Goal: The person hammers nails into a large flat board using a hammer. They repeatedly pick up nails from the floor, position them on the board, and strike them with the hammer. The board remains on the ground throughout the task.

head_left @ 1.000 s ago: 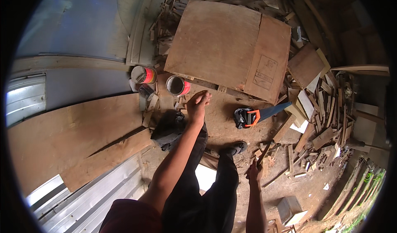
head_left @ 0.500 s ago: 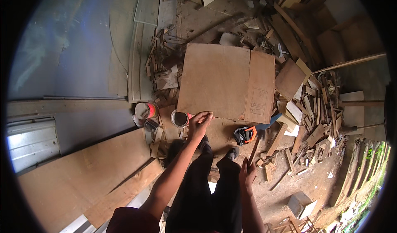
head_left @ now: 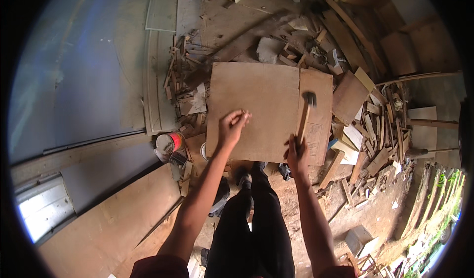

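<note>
In my right hand is a hammer, gripped by its wooden handle, with the dark head pointing away from me over the right part of a brown plywood panel. My left hand is over the panel's middle left, thumb and fingertips pinched together. Whatever lies in that pinch is too small to make out. A seam divides the wide left part of the panel from a narrower strip on the right, which bears a printed mark.
Beyond the panel's left edge stands a can with a red label. Heaped wood offcuts lie to the right, with more scraps at the far left. A large board leans at the lower left. My legs are just below the panel.
Both hands have moved forward over the panel, and the hammer has come up from beside my leg. The panel sits lower in view. The orange-handled tool is now hidden.
</note>
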`<state>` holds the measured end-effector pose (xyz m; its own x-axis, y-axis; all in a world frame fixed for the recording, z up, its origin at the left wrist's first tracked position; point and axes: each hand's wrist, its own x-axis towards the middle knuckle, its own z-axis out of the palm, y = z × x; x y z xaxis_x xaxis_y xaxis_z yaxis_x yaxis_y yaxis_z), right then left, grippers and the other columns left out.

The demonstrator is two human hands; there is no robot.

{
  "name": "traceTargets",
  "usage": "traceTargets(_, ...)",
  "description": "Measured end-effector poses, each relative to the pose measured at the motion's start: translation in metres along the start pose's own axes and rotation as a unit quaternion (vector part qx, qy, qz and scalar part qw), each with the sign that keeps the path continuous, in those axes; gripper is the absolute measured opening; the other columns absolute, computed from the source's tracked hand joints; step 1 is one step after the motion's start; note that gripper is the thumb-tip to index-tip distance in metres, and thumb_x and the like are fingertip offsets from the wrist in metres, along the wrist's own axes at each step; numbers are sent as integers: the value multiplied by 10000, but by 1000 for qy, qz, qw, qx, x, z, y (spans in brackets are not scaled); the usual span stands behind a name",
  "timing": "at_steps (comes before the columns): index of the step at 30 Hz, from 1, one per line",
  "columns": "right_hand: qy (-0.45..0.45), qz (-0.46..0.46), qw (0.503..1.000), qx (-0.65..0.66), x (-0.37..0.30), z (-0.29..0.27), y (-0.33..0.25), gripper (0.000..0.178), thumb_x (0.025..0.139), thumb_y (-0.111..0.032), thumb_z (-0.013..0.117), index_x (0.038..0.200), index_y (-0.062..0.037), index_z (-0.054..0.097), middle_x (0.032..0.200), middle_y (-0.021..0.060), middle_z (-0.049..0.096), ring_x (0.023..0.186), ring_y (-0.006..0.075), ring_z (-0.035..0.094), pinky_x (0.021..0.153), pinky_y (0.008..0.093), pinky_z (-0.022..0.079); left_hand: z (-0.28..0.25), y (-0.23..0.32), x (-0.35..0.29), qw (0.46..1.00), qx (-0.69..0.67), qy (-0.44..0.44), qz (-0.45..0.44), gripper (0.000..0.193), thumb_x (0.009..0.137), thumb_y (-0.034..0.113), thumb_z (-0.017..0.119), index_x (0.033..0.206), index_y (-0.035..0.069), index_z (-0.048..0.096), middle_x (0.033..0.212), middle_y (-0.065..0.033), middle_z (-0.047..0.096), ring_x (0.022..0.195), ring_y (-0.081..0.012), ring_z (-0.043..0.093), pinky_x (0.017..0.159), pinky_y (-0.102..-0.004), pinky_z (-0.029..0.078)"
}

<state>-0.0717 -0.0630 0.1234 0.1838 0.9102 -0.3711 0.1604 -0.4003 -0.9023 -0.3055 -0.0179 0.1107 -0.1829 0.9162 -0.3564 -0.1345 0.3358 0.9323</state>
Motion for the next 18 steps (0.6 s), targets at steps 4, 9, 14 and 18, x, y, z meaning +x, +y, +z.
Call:
traceTargets(4,-29,25,999,24,84,16,-32,346,1032,-320,559,1001,24,577,719,85,650,471,126,601,390,274,447,8,7,81,987,111,50,100,209,961,167,684,1003,-36,713,961,-105,748,848,-141,692,764,-270,537)
traceTargets(9,-8,-2,999,36,172,32,-11,390,1027,-348,567,1006,41,587,704,79,648,476,129,614,407,269,477,37,-3,160,917,260,133,271,165,918,135,715,976,-20,709,928,-138,731,848,-270,704,768,-345,535)
traceTargets(14,-3,61,998,-5,197,52,-3,420,1015,-400,572,965,15,611,664,61,655,529,141,661,474,292,522,47,-22,203,922,172,185,294,112,902,106,727,918,-2,703,933,-128,716,856,-289,674,769,-370,524)
traceTargets(18,15,57,997,-42,187,52,3,407,1016,-385,570,978,17,612,654,74,650,514,152,659,471,296,516,47,-39,205,919,195,210,270,104,888,107,746,926,17,712,952,-121,715,874,-286,663,788,-365,517)
